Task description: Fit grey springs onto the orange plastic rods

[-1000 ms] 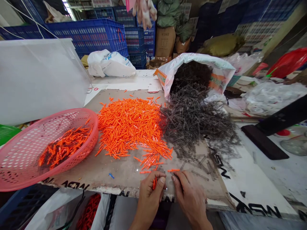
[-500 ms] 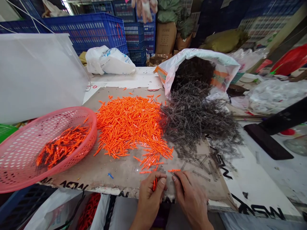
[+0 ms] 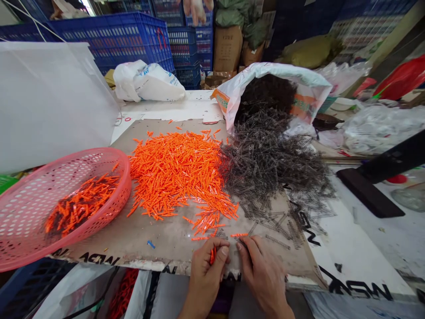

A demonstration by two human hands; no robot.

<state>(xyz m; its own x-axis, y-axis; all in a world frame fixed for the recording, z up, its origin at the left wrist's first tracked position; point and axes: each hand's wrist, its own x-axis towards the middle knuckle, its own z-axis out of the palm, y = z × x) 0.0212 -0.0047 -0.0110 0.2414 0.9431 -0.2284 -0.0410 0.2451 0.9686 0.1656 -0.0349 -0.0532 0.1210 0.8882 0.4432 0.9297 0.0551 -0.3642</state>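
My left hand (image 3: 210, 261) is closed at the table's front edge, with small orange plastic pieces (image 3: 213, 254) showing between its curled fingers. Just to its right, my right hand (image 3: 260, 266) has thumb and fingers pressed together; whatever they pinch is hidden. A single orange piece (image 3: 239, 235) lies by the right fingertips. Beyond the hands spreads a heap of slim, pointed orange pieces (image 3: 175, 168). Beside that heap, on the right, thin dark coil springs (image 3: 262, 168) are piled, and several loose springs (image 3: 278, 241) lie near my right hand.
A pink perforated basket (image 3: 124, 186) with orange pieces and springs stands left. A white sack (image 3: 265, 68) spills springs at the back. A black stand (image 3: 372, 192) is at right. Blue crates (image 3: 113, 40) rise behind the table. An open bag (image 3: 78, 288) sits below the front edge.
The view has shifted slightly, so the table's contents appear a little to the left. Both hands keep nearly the same pose and place.
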